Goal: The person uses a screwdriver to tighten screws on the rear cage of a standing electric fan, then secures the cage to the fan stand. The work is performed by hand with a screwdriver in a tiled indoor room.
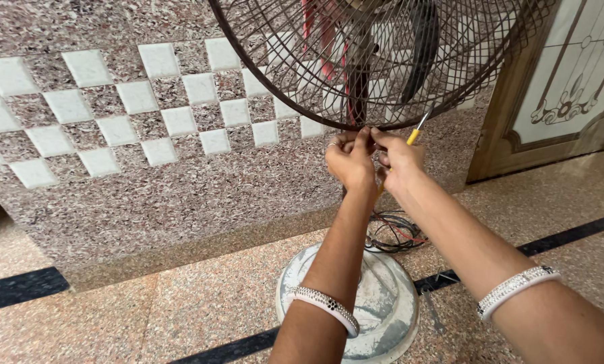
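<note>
- Nearest to me, my two forearms reach forward over the round grey fan base [383,317], each with a white beaded bangle: one on my left wrist [323,309], one on my right wrist [516,290].
- Fan base stands on speckled pink floor tiles [180,310]; a black inlay strip [571,236] in the floor passes under it.
- Just behind the fan base, a tangle of dark and red wires [391,232] lies on the floor.
- Above the fan base, both hands meet at the lowest point of the wire fan guard [376,74].
- Left hand [348,162]: fingers curled and pressed together, tips up against the bottom rim of the guard. A ring shows on one finger. What sits between the fingertips is too small to tell.
- Right hand [398,160]: closed around a yellow-handled screwdriver [416,133]; its metal shaft angles up to the guard rim, just right of the left fingertips.
- Hands touch each other under the rim.
- Inside the guard: a dark fan blade [420,47] and something red [319,34], blurred through the mesh.
- Behind the fan: a speckled stone wall [147,195] with a checker band of white tiles [113,101].
- Right of the fan: a wooden door frame [497,135] with a patterned glass panel [578,67].
</note>
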